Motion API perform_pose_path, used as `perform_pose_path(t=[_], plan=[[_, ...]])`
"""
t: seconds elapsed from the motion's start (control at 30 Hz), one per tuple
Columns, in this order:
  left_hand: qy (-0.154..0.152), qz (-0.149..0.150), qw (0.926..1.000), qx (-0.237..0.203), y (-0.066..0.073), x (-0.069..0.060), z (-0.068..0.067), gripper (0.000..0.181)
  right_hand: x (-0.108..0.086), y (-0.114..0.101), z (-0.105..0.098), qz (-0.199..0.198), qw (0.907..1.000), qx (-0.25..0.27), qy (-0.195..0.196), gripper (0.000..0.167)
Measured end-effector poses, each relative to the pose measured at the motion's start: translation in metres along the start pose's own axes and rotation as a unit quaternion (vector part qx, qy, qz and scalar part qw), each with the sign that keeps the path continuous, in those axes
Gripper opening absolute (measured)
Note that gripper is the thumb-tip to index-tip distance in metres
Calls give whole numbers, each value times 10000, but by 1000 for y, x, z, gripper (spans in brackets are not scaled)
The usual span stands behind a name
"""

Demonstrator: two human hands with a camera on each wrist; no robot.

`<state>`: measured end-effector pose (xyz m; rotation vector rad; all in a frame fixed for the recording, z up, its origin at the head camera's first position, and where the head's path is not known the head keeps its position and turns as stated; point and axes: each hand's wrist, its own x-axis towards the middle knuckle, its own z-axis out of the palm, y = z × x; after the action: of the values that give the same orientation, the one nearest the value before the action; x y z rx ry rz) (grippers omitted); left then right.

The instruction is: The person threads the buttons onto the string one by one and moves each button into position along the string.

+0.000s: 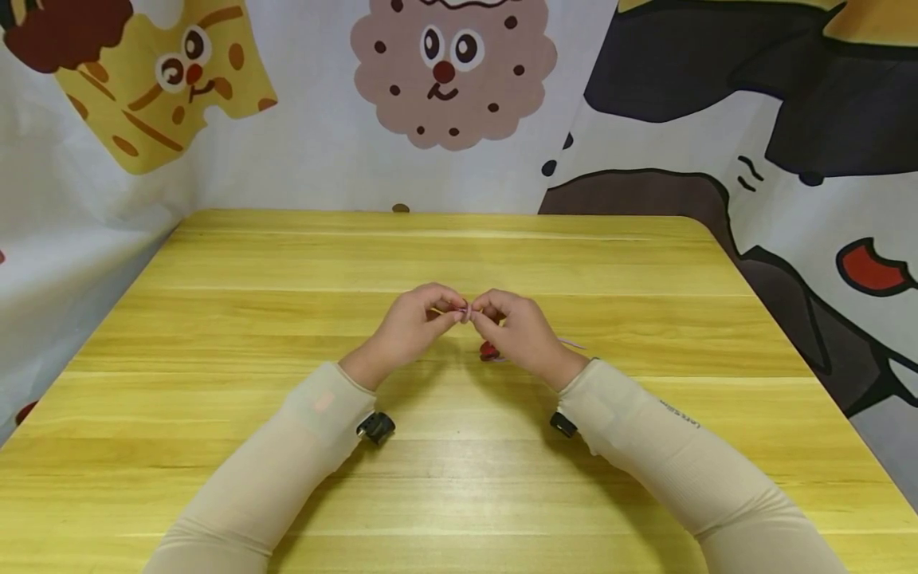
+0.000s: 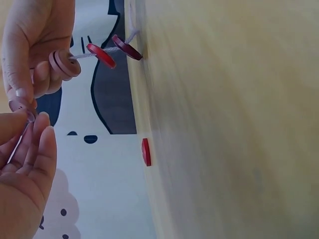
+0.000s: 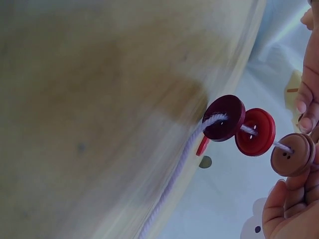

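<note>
My hands meet fingertip to fingertip above the table. The left hand (image 1: 409, 328) pinches a pale lilac string (image 3: 172, 184), a thin stretch of which crosses its fingers. My right hand (image 1: 529, 333) pinches a small brownish-pink button (image 1: 468, 312) at the meeting point, partly hidden by fingertips. Further along the string, beside the right hand's curled fingers, hang stacked brown buttons (image 3: 280, 160), a red button (image 3: 267, 127) and a maroon button (image 3: 230, 130). Another red button (image 2: 146, 152) lies on the tabletop, apart from the string.
The wood-grain table (image 1: 459, 494) spreads around both hands. Behind it hangs a white cloth (image 1: 308, 159) printed with cartoon food. Small black devices (image 1: 376, 428) sit at both wrists. The string's tail (image 1: 572, 344) trails right past the right hand.
</note>
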<state>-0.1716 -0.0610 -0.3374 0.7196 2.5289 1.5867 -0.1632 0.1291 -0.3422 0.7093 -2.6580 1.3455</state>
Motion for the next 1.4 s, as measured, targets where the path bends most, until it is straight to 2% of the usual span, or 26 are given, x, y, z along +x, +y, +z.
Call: perform_pose_path(t=[0.33,0.67,1.13,1.4], plan=[[90,118,9999,31,0,0,1,9,0,-1,1,91,10000,11,18,10],[117,-46,9998,155,1,-1,1,9,-1,1,0,86,9998,176,-54,11],[183,9,9986,505,4,0,1,8,0,1,0,80,9997,220,-49,12],[191,-22,9985,519,6,1,1,8,0,0,-1,255,9991,265,-206,13]])
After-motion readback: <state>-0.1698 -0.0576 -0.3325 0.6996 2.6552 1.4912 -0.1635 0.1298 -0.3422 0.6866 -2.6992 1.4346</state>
